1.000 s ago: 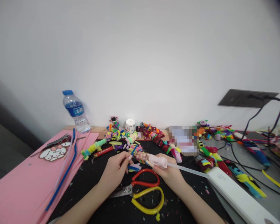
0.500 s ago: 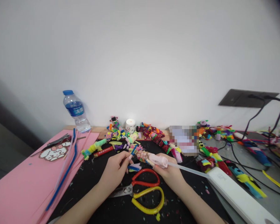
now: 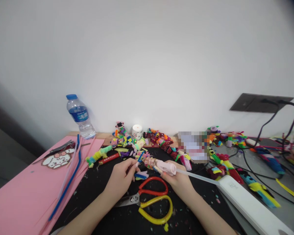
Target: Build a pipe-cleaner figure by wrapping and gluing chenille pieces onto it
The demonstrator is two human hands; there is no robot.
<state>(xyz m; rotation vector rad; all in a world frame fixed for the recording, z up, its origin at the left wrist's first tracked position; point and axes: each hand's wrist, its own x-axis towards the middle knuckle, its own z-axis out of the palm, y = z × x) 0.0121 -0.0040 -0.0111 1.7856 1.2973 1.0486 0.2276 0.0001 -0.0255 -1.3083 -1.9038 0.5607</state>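
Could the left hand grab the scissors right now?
Probably not yet: the left hand is pinching a small blue piece. The scissors lie close below it with nothing between, so once it lets go, likely yes.

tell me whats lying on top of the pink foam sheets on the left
On the pink foam sheets lie a long blue pipe cleaner, a white fuzzy figure and a metal clip-like tool. What the figure covers cannot be seen.

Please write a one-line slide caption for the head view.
Left hand pinches a blue stem at a pink craft held by right hand, above scissors.
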